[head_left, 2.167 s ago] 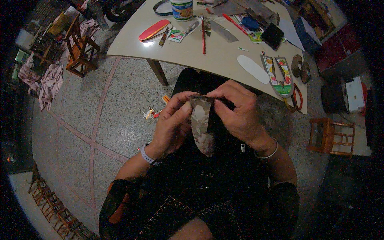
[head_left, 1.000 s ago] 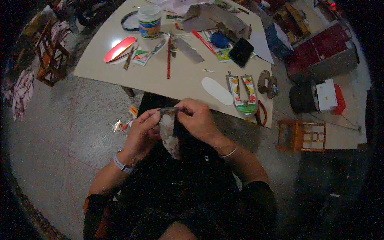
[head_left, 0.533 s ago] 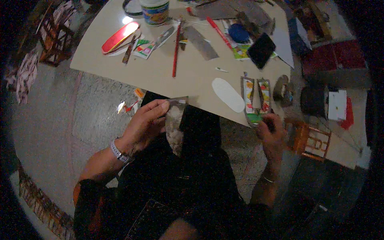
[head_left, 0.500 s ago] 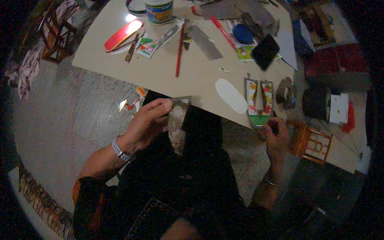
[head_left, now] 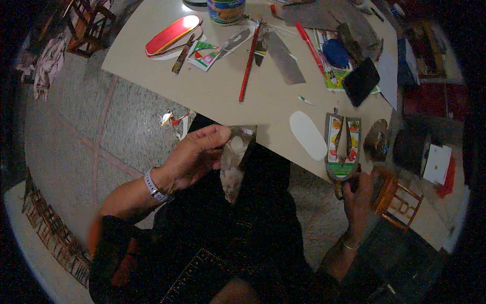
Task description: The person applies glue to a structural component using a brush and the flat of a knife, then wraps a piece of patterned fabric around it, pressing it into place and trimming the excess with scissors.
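Observation:
My left hand [head_left: 202, 147], a pale watch strap at its wrist, pinches the top corner of a thin greyish, partly see-through tapered piece [head_left: 235, 152]. The piece hangs point down over my dark-clothed lap. At the table's near right edge my right hand [head_left: 358, 195] is closed round a dark looped handle [head_left: 338, 190], like that of scissors; the rest is hard to make out. Just beyond it lies a U-shaped printed cut-out [head_left: 335, 164] with a grey rim and green end. Left of that is a white oval sole-shaped piece [head_left: 308, 136].
On the table [head_left: 202, 93] lie a red sole-shaped piece [head_left: 172, 34], a red pencil-like stick [head_left: 248, 66], a red marker [head_left: 309, 45], a blue round thing [head_left: 336, 52], a black flat thing [head_left: 361, 81] and grey scraps [head_left: 286, 57]. A tub [head_left: 226, 11] stands farther back. A wooden chair [head_left: 397, 195] is at right.
The view has shifted, so the table's things sit farther right and mostly lower. My left hand still holds the tapered piece, which shows more flatly. My right hand stays by the U-shaped cut-out.

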Demonstrator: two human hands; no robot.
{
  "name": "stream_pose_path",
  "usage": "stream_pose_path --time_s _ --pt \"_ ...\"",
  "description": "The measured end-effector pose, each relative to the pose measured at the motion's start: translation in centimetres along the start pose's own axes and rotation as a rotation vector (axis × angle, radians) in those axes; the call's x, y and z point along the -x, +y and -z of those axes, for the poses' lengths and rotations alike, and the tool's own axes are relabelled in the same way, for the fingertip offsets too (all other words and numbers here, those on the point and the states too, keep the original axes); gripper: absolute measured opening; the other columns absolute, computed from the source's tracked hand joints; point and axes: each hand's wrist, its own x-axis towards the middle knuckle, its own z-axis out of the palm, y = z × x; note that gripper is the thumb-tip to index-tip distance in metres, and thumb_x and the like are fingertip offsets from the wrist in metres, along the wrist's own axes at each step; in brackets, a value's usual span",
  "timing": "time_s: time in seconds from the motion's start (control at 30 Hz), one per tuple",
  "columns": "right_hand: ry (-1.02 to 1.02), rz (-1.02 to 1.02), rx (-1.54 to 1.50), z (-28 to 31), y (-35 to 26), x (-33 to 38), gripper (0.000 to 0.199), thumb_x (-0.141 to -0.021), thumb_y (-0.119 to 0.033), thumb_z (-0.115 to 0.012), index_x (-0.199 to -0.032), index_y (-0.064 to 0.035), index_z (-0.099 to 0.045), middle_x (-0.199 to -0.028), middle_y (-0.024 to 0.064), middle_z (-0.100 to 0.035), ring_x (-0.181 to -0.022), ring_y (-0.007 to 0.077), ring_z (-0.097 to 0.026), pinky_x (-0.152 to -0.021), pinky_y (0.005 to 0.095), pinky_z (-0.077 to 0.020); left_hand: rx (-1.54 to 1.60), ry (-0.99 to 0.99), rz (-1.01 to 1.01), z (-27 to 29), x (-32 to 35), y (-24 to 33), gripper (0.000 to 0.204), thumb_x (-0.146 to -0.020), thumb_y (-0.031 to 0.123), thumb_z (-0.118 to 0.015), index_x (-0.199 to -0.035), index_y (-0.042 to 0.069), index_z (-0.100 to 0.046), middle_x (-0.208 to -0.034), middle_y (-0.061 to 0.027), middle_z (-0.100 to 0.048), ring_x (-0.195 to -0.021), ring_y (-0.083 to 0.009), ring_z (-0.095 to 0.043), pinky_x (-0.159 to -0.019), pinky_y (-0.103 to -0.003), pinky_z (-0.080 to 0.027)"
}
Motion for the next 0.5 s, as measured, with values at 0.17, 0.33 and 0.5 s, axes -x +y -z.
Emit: stream_pose_path --time_s 0.17,0.33,0.5 --pt "0.022 -0.208 -0.08 1.2 0.3 0.7 0.022 -0.08 -0.004 -0.061 -0.101 -0.0006 -0.056 -0.091 0.0097 -0.06 -0.082 0.0196 -0.058 -0.077 0.033 -0.0477 0.033 0.029 0.024 -0.3 0.6 0.5 0.022 -0.092 0.029 -0.063 -0.106 0.012 -0.062 -0.095 0.0024 -0.063 -0.083 -0.0096 -0.059 -0.07 -0.027 -0.046" --pt "0.146 -0.112 -0.012 4.8 2.5 1.2 0.035 -0.085 -0.013 -0.065 -0.117 -0.0033 -0.055 -0.1 0.0105 -0.061 -0.093 0.0208 -0.058 -0.084 0.0339 -0.0471 0.092 0.015 0.034 0.9 0.8 0.1 0.028 -0.094 0.024 -0.06 -0.114 0.005 -0.06 -0.106 -0.0037 -0.066 -0.096 -0.0167 -0.063 -0.085 -0.032 -0.052" --pt "0.093 0.038 -0.22 6.0 -3.8 0.4 0.059 -0.08 -0.028 -0.074 -0.128 -0.0061 -0.049 -0.108 0.0089 -0.058 -0.096 0.0218 -0.056 -0.086 0.0349 -0.0456 0.024 0.054 0.095 1.5 0.8 0.6 0.025 -0.094 0.023 -0.061 -0.111 0.006 -0.06 -0.106 -0.0021 -0.064 -0.093 -0.0142 -0.062 -0.084 -0.03 -0.051"
